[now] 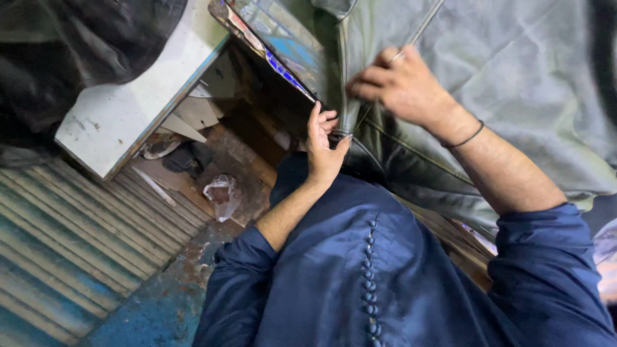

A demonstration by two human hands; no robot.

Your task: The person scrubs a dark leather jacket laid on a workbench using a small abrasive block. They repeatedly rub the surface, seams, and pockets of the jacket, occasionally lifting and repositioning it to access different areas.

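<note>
A large grey-green leather-like sheet (514,71) with stitched seams lies across the work surface on the right. My left hand (323,144) pinches the folded seam edge (347,122) of it at the centre. Just above and to the right, my right hand (402,80) presses down on the same seam, fingers closed around the fold. A thin black band circles my right wrist. I wear a dark blue buttoned garment (366,270).
A table edge with a colourful worn border (270,45) runs behind the hands. On the left stands a white board (128,103) under dark cloth. Below lie corrugated metal (58,244), scraps and a crumpled plastic bag (222,196).
</note>
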